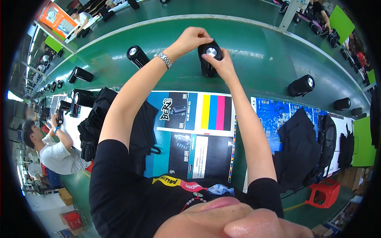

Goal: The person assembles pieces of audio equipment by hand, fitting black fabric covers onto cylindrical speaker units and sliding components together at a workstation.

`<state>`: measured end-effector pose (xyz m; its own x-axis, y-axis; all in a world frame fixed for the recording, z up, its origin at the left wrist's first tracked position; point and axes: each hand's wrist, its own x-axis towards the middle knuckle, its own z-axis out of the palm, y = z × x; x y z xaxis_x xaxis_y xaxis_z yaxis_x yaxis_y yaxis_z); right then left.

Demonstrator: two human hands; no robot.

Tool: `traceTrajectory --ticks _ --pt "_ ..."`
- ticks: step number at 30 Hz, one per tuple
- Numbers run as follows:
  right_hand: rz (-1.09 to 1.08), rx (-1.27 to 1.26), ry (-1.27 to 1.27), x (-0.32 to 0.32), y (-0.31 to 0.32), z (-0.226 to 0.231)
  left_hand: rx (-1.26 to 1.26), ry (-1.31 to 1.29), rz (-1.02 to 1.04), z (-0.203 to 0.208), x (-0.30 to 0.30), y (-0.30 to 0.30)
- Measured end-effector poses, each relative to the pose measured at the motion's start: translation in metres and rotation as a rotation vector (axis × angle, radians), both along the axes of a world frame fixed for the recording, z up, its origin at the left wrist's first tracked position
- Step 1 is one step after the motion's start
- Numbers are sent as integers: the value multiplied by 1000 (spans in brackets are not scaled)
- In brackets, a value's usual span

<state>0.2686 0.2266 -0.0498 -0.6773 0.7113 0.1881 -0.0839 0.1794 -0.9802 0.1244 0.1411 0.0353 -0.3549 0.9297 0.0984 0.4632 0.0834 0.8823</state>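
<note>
Over the green belt, both my hands are on a black cylindrical speaker (208,70) with a silver round end turned up. My left hand (192,41), with a metal watch on the wrist, is closed with its fingertips at the speaker's far upper edge. Around the near right side, the thumb and fingers of my right hand (222,66) grip it, the thumb on the end by the silver disc. Whatever the left fingertips may pinch there is too small to make out.
More black speakers stand on the green belt (254,51), one (137,56) to the left and one (301,85) to the right. Printed sheets (194,135) cover the near table. Black fabric (295,146) lies in piles on both sides. A co-worker (59,154) sits at left, near a speaker.
</note>
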Motion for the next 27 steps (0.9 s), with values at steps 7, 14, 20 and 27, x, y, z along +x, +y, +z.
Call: traceTrajectory --ticks 7,14,20,27 --pt "-70 172 -54 2 10 10 324 354 55 2 40 -23" --pt "167 -296 180 22 50 3 355 -200 263 -3 30 -17" --pt "-19 -548 102 -38 65 12 440 -1091 230 -56 57 49" --pt "69 -571 385 -4 64 -56 554 -902 202 -114 78 51"
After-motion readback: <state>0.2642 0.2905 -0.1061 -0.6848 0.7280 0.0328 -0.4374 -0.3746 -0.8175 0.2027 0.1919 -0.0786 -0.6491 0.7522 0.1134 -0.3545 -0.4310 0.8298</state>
